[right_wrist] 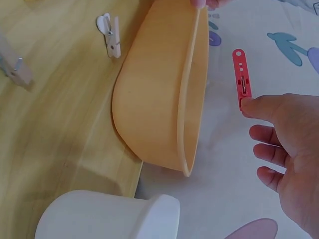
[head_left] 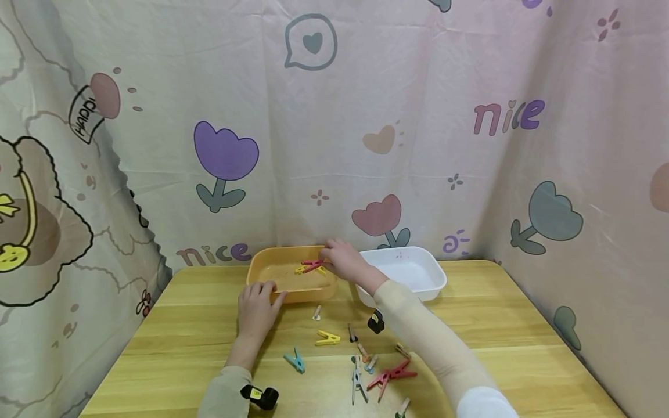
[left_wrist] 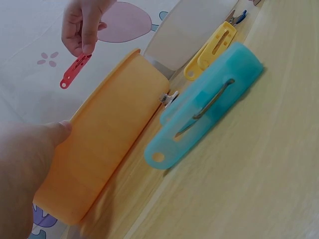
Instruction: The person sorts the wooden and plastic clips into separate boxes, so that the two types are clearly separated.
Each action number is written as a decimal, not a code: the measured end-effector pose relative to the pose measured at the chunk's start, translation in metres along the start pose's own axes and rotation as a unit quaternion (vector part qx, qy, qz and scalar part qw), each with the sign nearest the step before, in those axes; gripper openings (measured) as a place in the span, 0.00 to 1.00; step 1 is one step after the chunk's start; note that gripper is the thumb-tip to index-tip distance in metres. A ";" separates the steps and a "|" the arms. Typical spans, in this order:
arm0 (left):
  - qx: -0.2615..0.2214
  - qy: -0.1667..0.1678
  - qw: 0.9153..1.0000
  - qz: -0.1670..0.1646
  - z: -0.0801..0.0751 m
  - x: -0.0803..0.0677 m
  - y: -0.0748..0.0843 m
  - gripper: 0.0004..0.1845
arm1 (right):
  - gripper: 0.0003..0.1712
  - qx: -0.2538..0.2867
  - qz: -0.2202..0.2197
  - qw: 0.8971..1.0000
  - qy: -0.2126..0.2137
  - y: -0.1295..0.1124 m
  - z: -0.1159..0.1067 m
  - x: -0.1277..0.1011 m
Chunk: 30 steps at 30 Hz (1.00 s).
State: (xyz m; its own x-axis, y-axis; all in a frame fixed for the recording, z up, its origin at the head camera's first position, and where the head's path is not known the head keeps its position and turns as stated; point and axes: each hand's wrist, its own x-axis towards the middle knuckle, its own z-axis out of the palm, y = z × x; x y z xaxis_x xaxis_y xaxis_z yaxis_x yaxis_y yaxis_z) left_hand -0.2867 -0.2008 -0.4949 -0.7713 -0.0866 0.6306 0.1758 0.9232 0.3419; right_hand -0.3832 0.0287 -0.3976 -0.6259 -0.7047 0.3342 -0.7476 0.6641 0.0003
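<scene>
My right hand (head_left: 345, 260) pinches a red clothespin (right_wrist: 241, 74) between thumb and fingers, above the right part of an orange plastic basin (head_left: 292, 295). A yellow clothespin (head_left: 301, 270) lies inside that basin, partly overlapped by the red one in the head view. At the basin's front left corner, my left hand (head_left: 257, 307) holds the rim, thumb toward the front. The left wrist view has a teal clothespin (left_wrist: 204, 109) close by on the table, with another yellow clothespin (left_wrist: 217, 47) behind it.
A white basin (head_left: 436, 284) stands right of the orange one, under my right forearm. Strewn over the wooden table (head_left: 172, 342) are red clothespins (head_left: 391, 374), a grey clothespin (head_left: 358, 380) and several small wooden clips (head_left: 316, 312). A printed curtain (head_left: 313, 145) hangs behind.
</scene>
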 end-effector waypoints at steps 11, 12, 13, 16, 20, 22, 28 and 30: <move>-0.002 0.006 1.000 0.001 0.001 0.000 -0.001 0.17 | 0.05 0.004 0.018 1.000 -0.002 0.002 0.009 0.014; -0.002 0.006 1.000 0.001 0.001 0.000 -0.001 0.17 | 0.05 0.008 0.022 1.000 -0.004 0.002 0.009 0.015; -0.002 0.006 1.000 0.001 0.001 0.000 -0.001 0.17 | 0.05 0.011 0.026 1.000 -0.006 0.002 0.010 0.016; -0.001 0.007 1.000 0.004 0.001 -0.001 -0.001 0.17 | 0.05 0.019 0.037 0.999 -0.012 0.002 0.012 0.020; -0.003 0.014 1.000 0.010 0.002 -0.001 0.000 0.16 | 0.06 0.011 0.044 0.999 -0.020 0.004 0.019 0.026; -0.002 0.020 1.000 0.014 0.002 -0.001 0.000 0.16 | 0.06 0.003 0.048 0.999 -0.024 0.005 0.022 0.028; -0.001 0.024 1.000 0.013 0.004 -0.001 -0.002 0.16 | 0.07 0.022 0.066 0.997 -0.034 0.008 0.024 0.032; -0.001 0.021 1.000 0.011 0.004 -0.001 -0.002 0.16 | 0.08 0.032 0.076 0.996 -0.038 0.008 0.024 0.033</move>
State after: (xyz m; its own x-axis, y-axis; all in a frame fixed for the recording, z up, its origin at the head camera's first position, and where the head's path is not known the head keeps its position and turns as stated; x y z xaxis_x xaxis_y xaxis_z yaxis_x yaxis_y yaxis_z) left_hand -0.2888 -0.2013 -0.4984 -0.7407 -0.0831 0.6667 0.1927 0.9244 0.3292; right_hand -0.4153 0.0054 -0.4092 -0.7457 -0.6161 0.2538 -0.6545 0.7486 -0.1060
